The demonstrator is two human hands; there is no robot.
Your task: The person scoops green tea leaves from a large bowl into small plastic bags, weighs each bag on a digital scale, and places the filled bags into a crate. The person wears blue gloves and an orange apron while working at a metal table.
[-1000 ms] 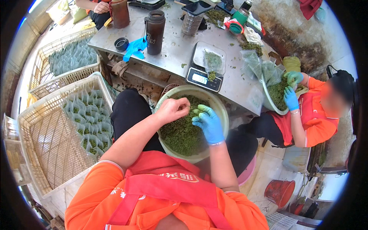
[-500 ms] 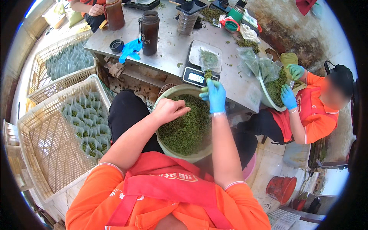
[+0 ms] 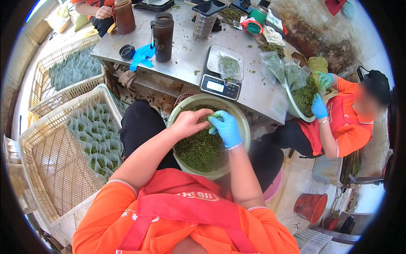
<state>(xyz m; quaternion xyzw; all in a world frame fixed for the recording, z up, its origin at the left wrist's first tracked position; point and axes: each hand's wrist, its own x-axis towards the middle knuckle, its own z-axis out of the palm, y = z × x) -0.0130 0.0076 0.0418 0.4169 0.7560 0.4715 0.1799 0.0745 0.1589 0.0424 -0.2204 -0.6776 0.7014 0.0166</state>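
Observation:
Over a pale round basin [image 3: 242,116] of small green peppercorns [image 3: 198,148], both of my hands meet. My left hand [image 3: 190,123], bare, is closed in a pinch at the fingertips. My right hand [image 3: 227,129], in a blue glove, pinches a small cluster of green peppercorns [image 3: 208,120] right against the left fingertips; the fingers partly hide it. Just beyond the basin, a clear plastic bag [image 3: 229,67] with green peppercorns in it lies on the digital scale [image 3: 221,86], its mouth toward me. A few loose peppercorns sit by the bag's mouth.
Left of me, one crate [image 3: 53,169] holds upright filled bags [image 3: 95,135]; another crate [image 3: 36,91] stands behind. The metal table [image 3: 182,70] carries a dark bottle [image 3: 163,38] and a blue glove [image 3: 143,56]. A co-worker [image 3: 349,114] at right handles another basin [image 3: 294,103].
My right hand has come back from the bag on the scale, down to my left fingertips over the basin. My left hand has shifted slightly toward it. The scale's bag stays.

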